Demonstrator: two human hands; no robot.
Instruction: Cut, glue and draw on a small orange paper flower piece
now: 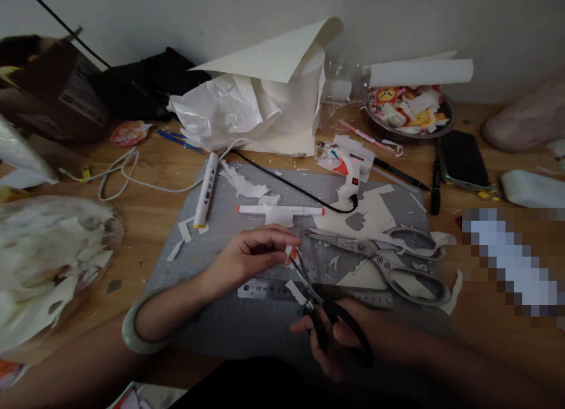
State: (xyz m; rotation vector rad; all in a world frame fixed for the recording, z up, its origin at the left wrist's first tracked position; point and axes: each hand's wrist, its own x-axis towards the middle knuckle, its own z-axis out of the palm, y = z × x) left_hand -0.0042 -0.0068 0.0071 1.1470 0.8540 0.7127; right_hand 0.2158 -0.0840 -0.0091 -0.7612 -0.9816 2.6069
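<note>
My left hand (258,253) pinches a small piece of paper (292,255) with orange on it, above the grey cutting mat (189,309). In my right hand (339,332) is a pair of black-handled scissors (312,292), fingers through the loops. The scissor blades stand apart, their tips at the paper piece. A white paper scrap (295,292) lies or hangs beside the blades; I cannot tell which. Below my hands a metal ruler (371,297) rests on the mat. Larger grey-handled scissors (388,259) lie to the right, over cut paper.
A hot glue gun (351,176) with a black cord stands on the mat's far side. Two markers (205,191) lie nearby. Farther back are a metal bowl of scraps (408,126), a phone (464,159) and a paper roll (293,97). A scrap-filled plastic bag (53,268) sits left.
</note>
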